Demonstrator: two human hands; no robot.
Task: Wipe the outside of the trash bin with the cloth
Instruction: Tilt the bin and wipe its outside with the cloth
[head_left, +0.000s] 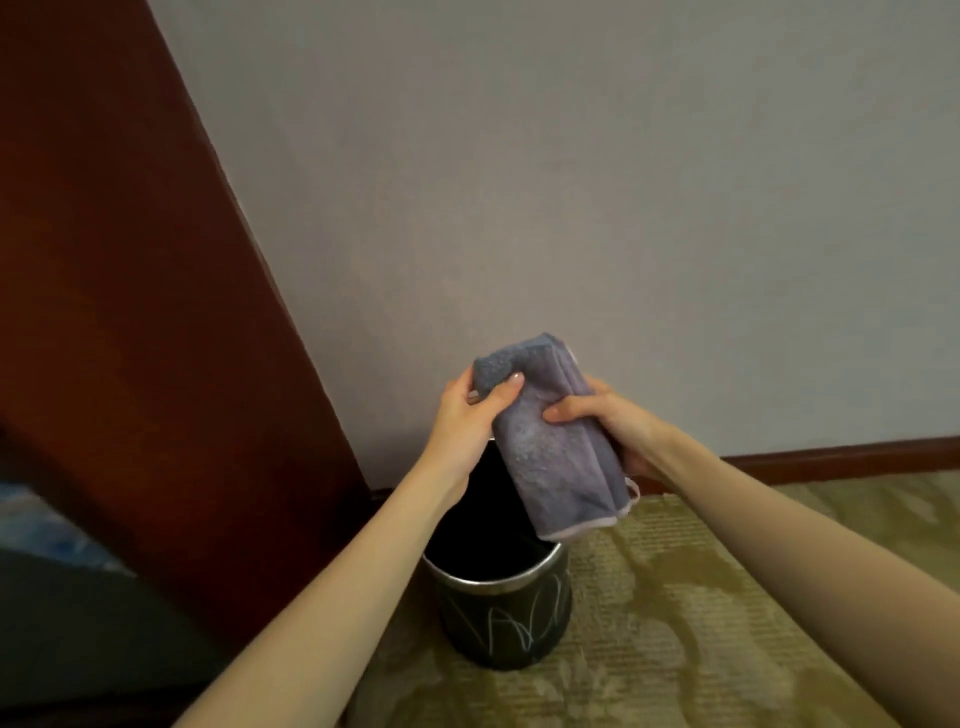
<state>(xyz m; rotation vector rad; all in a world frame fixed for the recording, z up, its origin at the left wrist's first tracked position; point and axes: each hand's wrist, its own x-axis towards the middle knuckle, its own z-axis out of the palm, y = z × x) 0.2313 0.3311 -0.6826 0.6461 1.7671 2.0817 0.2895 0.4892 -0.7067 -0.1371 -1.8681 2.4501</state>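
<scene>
A dark round trash bin (506, 618) with a metal rim and pale line markings stands on the carpet below my hands. Above its open mouth I hold a folded grey-purple cloth (556, 441) with a pale hem. My left hand (470, 415) pinches the cloth's upper left corner, thumb on top. My right hand (613, 423) grips the cloth's right side, fingers wrapped over its front. The cloth hangs tilted and does not touch the bin. My forearms hide part of the bin's rim.
A reddish-brown wooden panel (130, 312) rises on the left, close to the bin. A pale wall (571, 182) with a dark wooden baseboard (831, 460) runs behind. Patterned beige carpet (701, 623) spreads to the right. A dark object (67, 623) sits at lower left.
</scene>
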